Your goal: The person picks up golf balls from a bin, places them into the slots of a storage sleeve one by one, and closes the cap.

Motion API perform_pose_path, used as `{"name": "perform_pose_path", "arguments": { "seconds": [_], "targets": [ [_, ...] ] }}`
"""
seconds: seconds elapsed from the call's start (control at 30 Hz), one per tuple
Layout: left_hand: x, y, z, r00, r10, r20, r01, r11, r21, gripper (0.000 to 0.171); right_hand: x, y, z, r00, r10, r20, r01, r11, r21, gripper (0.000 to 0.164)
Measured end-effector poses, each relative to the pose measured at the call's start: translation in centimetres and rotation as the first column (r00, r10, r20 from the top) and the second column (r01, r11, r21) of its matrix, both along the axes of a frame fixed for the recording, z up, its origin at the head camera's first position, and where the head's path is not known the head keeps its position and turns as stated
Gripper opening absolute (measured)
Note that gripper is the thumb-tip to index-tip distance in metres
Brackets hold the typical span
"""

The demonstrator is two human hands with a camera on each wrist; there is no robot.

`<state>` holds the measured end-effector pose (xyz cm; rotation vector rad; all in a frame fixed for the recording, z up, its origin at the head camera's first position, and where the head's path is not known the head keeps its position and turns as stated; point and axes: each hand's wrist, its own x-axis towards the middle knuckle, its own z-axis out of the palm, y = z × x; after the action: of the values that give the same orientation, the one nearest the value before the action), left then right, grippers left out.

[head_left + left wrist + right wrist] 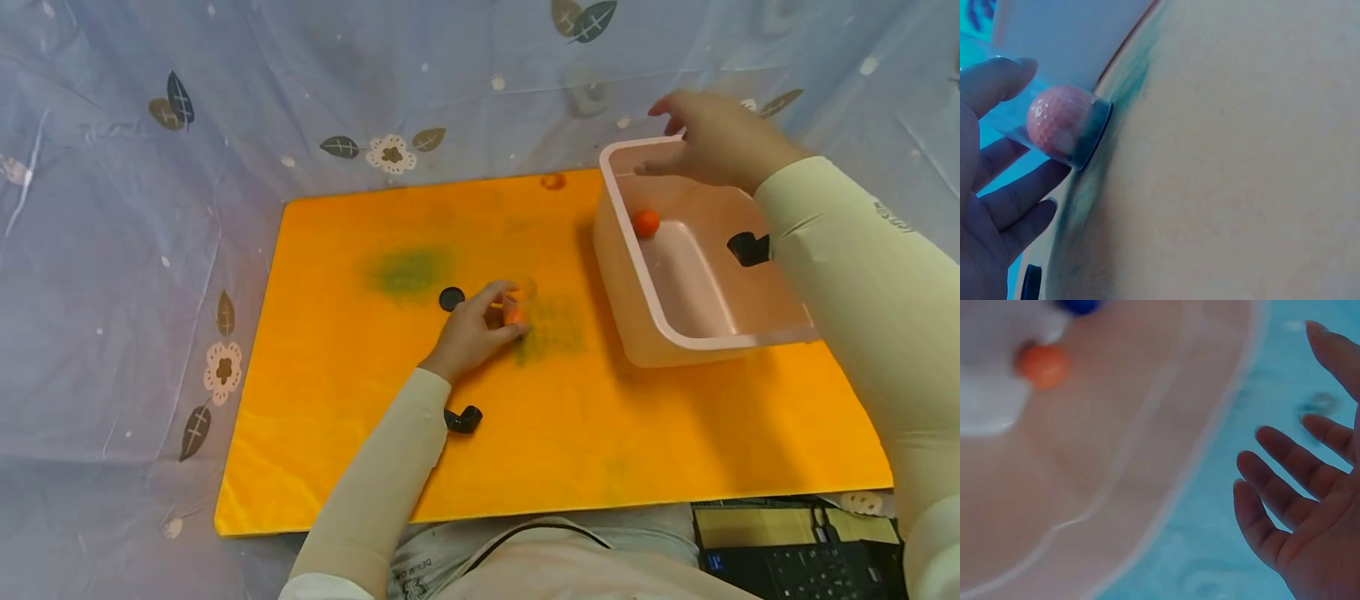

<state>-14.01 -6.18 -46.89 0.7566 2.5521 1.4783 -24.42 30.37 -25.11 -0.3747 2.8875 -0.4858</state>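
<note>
My left hand (pixel 476 329) grips a clear plastic tube (pixel 525 289) standing on the orange tabletop. Inside the tube, near its dark base, sits a dimpled orange golf ball (pixel 1059 122). Just left of that hand lies a black round cap (pixel 452 298), its edge also showing in the left wrist view. Over the far rim of a pink plastic bin (pixel 651 312) hovers my right hand (pixel 712 137), fingers spread and holding nothing. Down in the bin rests an orange ball (pixel 646 223). A blurred blue object (pixel 1080 305) shows near it in the right wrist view.
The orange tabletop (pixel 337 350) has green stains around its middle. A patterned cloth (pixel 247 100) hangs behind and at the sides. Below the front edge, a laptop (pixel 813 567) is partly visible at the right.
</note>
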Motion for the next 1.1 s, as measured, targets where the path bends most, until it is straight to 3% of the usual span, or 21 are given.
{"name": "perform_pose_path", "arguments": {
  "seconds": [0.13, 0.27, 0.4, 0.57, 0.63, 0.73, 0.87, 1.0, 1.1],
  "targets": [
    [0.4, 0.6, 0.2, 1.000, -0.006, -0.020, 0.006, 1.000, 0.008, 0.060, -1.1, 2.4, -2.7, 0.991, 0.031, 0.130, -0.046, 0.992, 0.115, 0.095],
    [0.9, 1.3, 0.5, 1.000, -0.005, -0.029, 0.006, 1.000, 0.016, 0.060, -2.2, 4.5, -5.1, 0.973, 0.111, 0.201, -0.147, 0.974, 0.173, 0.090],
    [1.5, 1.7, 0.7, 1.000, -0.006, -0.027, 0.007, 1.000, 0.020, 0.060, -3.4, 6.2, -8.3, 0.957, 0.185, 0.225, -0.221, 0.964, 0.147, 0.082],
    [2.3, 2.2, 0.8, 0.999, -0.020, -0.031, 0.021, 0.999, 0.028, 0.059, -4.2, 7.9, -12.1, 0.938, 0.288, 0.194, -0.308, 0.948, 0.085, 0.049],
    [2.6, 2.4, 0.9, 0.999, -0.021, -0.030, 0.021, 0.999, 0.024, 0.059, -3.9, 7.9, -12.4, 0.931, 0.322, 0.174, -0.339, 0.937, 0.080, 0.032],
    [3.0, 2.6, 1.1, 0.999, -0.023, -0.027, 0.023, 1.000, 0.014, 0.060, -2.6, 7.1, -11.7, 0.947, 0.280, 0.156, -0.298, 0.949, 0.108, 0.017],
    [3.4, 2.8, 1.3, 0.999, -0.031, -0.034, 0.031, 1.000, 0.005, 0.061, -0.9, 6.5, -10.8, 0.979, 0.155, 0.133, -0.167, 0.983, 0.081, 0.014],
    [3.5, 2.8, 1.3, 0.998, -0.032, -0.045, 0.032, 0.999, 0.005, 0.062, -0.8, 7.2, -11.5, 0.975, 0.191, 0.116, -0.198, 0.979, 0.057, 0.019],
    [3.5, 2.9, 1.3, 0.999, -0.029, -0.041, 0.029, 1.000, 0.004, 0.062, -0.9, 7.7, -12.2, 0.965, 0.201, 0.168, -0.210, 0.977, 0.041, 0.021]
  ]
}}
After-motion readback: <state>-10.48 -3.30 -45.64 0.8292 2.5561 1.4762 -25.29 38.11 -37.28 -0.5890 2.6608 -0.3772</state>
